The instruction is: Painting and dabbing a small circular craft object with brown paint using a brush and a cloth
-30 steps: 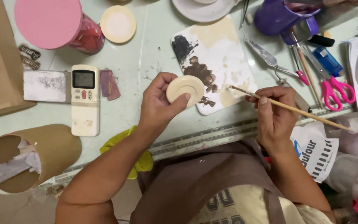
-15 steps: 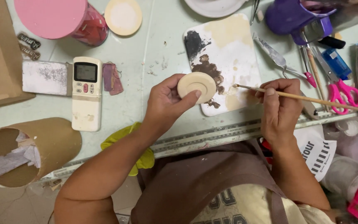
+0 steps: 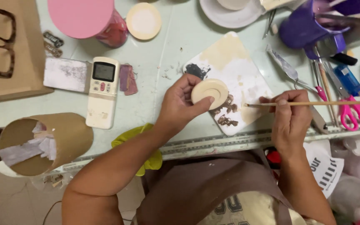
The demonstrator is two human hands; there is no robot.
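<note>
My left hand [image 3: 182,104] holds a small round cream-coloured disc [image 3: 209,91] by its edge, tilted up over a white tile palette [image 3: 230,62] smeared with black, brown and tan paint. My right hand [image 3: 290,121] grips a thin wooden paintbrush [image 3: 313,103]; the brush lies level and its tip rests on the palette just right of the brown paint. The disc and the brush tip are a short way apart.
A white remote control [image 3: 101,91] lies left of the palette, next to a pink-lidded container [image 3: 88,18] and a second cream disc [image 3: 143,21]. A cardboard tube [image 3: 42,143], a metal ruler [image 3: 213,143], a purple cup [image 3: 305,27], pink scissors [image 3: 355,112] and a palette knife [image 3: 286,66] crowd the table.
The brush has swung from slanting to level and its tip now touches the palette. My left hand turned the disc slightly. The camera view shifted a little.
</note>
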